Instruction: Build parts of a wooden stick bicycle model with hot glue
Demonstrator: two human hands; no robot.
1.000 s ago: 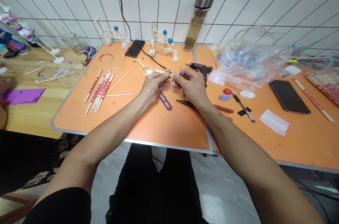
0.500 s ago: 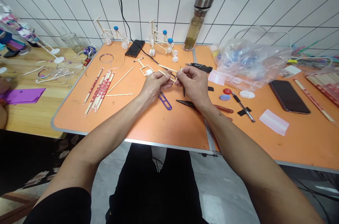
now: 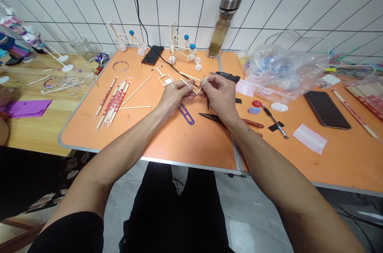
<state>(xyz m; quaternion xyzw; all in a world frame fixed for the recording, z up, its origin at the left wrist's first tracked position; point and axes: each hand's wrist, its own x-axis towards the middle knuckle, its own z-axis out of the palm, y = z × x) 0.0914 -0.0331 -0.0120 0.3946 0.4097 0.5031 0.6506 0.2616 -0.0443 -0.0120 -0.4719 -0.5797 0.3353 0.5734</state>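
Observation:
My left hand (image 3: 176,95) is closed in a pinch on a thin wooden stick (image 3: 184,82). My right hand (image 3: 220,94) pinches a second short stick (image 3: 199,90), partly hidden by its fingers. The two sticks meet at their ends in a V between my hands, above the orange table (image 3: 185,145). Just below my left hand lie purple thread snips (image 3: 187,115). Black-jawed pliers with reddish handles (image 3: 211,117) lie partly under my right wrist. Behind my left hand rests a small stick frame (image 3: 165,80) with a T-shaped end.
Paper-wrapped chopsticks (image 3: 115,101) and loose sticks (image 3: 137,89) lie left. Small stick models with blue tops (image 3: 182,45), a phone (image 3: 153,55) and a tea bottle (image 3: 221,31) stand along the wall. To the right are a plastic bag (image 3: 284,69), a pen (image 3: 275,121) and another phone (image 3: 326,109).
The stick ends between my fingers have shifted slightly, from crossing to meeting at a point. My hands stay almost in place, and the things on the table are unchanged.

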